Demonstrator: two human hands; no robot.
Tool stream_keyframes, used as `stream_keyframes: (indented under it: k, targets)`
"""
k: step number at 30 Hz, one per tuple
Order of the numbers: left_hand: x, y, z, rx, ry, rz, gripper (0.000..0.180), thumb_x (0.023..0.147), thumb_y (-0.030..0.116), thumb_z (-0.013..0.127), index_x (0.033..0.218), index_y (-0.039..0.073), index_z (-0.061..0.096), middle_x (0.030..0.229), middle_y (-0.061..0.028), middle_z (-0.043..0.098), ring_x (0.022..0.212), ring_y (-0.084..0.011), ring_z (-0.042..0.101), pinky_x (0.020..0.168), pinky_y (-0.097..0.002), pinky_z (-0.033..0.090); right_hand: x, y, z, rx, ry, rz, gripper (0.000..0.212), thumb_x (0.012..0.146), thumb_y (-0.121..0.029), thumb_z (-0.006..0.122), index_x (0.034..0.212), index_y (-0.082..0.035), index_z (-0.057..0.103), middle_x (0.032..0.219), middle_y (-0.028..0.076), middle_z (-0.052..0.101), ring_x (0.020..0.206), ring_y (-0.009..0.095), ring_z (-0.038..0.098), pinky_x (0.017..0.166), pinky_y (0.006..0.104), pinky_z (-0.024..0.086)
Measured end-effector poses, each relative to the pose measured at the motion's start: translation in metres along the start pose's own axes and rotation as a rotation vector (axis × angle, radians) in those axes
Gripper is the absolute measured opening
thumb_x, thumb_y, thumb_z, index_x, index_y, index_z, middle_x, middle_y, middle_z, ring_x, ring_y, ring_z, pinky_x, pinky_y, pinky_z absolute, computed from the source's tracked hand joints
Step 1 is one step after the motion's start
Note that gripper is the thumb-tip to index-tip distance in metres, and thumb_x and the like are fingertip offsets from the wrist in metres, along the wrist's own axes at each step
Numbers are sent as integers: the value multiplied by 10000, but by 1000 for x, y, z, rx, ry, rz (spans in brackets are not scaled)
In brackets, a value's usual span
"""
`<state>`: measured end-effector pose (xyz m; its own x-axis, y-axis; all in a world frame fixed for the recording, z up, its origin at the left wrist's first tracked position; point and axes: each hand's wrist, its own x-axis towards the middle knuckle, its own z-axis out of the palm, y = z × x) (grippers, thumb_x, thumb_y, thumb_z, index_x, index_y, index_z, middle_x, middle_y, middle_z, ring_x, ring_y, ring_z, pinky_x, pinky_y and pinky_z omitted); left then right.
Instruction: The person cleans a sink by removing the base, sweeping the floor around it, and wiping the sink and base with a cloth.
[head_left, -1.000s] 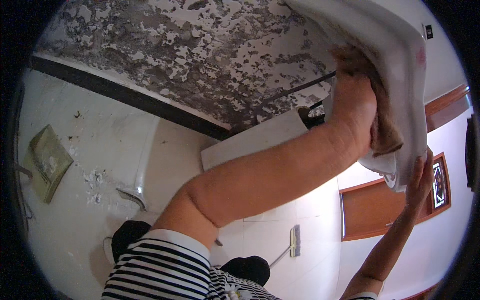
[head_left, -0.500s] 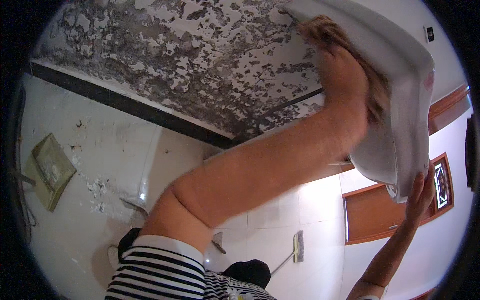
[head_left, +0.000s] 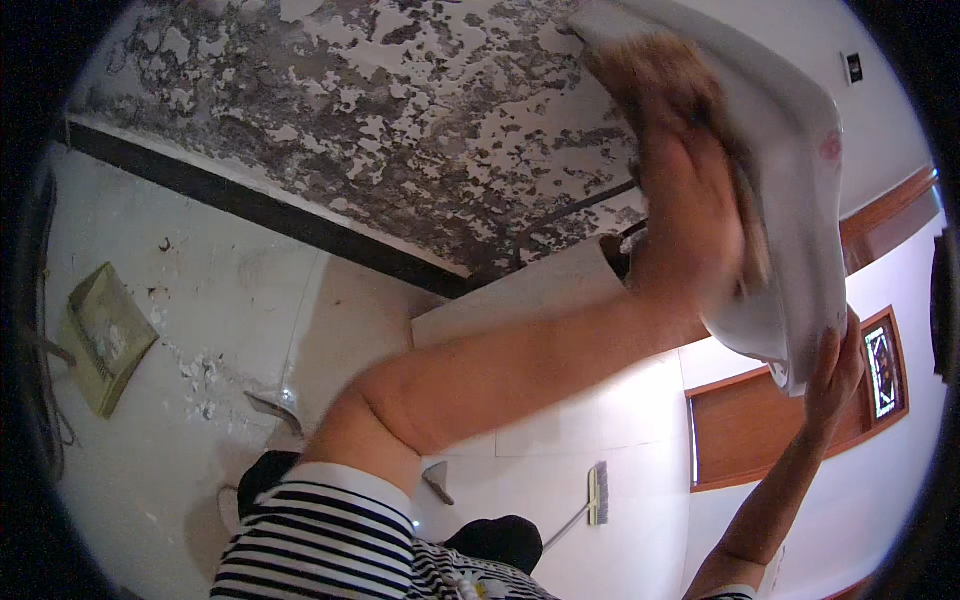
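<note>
A white ceramic washbasin (head_left: 808, 210) is at the upper right, appearing tilted, with a small reddish mark on its side. My left hand (head_left: 690, 190) is blurred by motion and closed on a brown cloth (head_left: 665, 75), which is pressed against the basin's surface. Part of the cloth also shows beyond my wrist, along the basin. At the basin's lower corner, my right hand (head_left: 838, 370) grips the rim, its fingers partly hidden behind the edge.
A wall with peeling, stained paint (head_left: 380, 120) runs along the far side above a black skirting strip (head_left: 250, 215). On the floor are a yellowish dustpan (head_left: 112, 340), white flakes (head_left: 200, 380), a scraper-like tool (head_left: 437, 482) and a broom (head_left: 598, 493). A wooden door (head_left: 740, 430) stands at the right.
My left hand and the cloth have shifted slightly along the basin. The basin and my right hand appear a little further left. A pale box-like surface shows more above my left forearm.
</note>
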<state>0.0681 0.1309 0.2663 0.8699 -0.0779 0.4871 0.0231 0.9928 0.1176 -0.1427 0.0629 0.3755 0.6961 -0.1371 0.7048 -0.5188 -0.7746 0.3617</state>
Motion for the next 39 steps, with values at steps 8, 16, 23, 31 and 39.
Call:
stream_keyframes:
  k: [8, 16, 23, 31, 39]
  targets:
    - [30, 6, 0, 161, 113, 90, 389, 888, 152, 322, 1209, -58, 254, 1192, -232, 361, 1141, -329, 335, 971, -355, 228, -1, 12, -7, 48, 5, -30, 379, 876, -300, 353, 1081, 2, 453, 916, 125, 534, 840, 206, 505, 720, 306, 395]
    - [38, -11, -11, -95, 31, 12, 375, 891, 161, 327, 1194, -46, 248, 1138, -227, 376, 1047, -339, 372, 921, -381, 265, 0, -3, -7, 60, 27, -36, 383, 877, -312, 347, 1047, 10, 464, 889, 135, 526, 768, 206, 495, 683, 317, 394]
    - [-8, 15, 5, 454, -98, 484, 458, 892, 186, 285, 1268, -49, 168, 1308, -252, 169, 1207, -441, 158, 1013, -438, 126, 2, -6, -11, 30, 1, -48, 356, 877, -282, 348, 1059, 3, 461, 861, 151, 534, 773, 215, 508, 681, 307, 401]
    - [-18, -2, 32, 46, 60, 187, 459, 904, 186, 302, 1269, -50, 154, 1231, -284, 290, 1159, -397, 293, 1007, -383, 183, 6, -4, -5, 73, -25, -1, 346, 882, -278, 354, 1087, -22, 463, 900, 147, 548, 805, 198, 521, 703, 305, 411]
    - [-10, -3, 32, -637, 212, -289, 276, 889, 250, 344, 1045, 58, 466, 1034, -104, 498, 963, -222, 464, 884, -308, 345, 2, -4, 0, 76, 41, 23, 339, 876, -259, 392, 1108, -26, 470, 929, 131, 554, 834, 211, 534, 702, 316, 422]
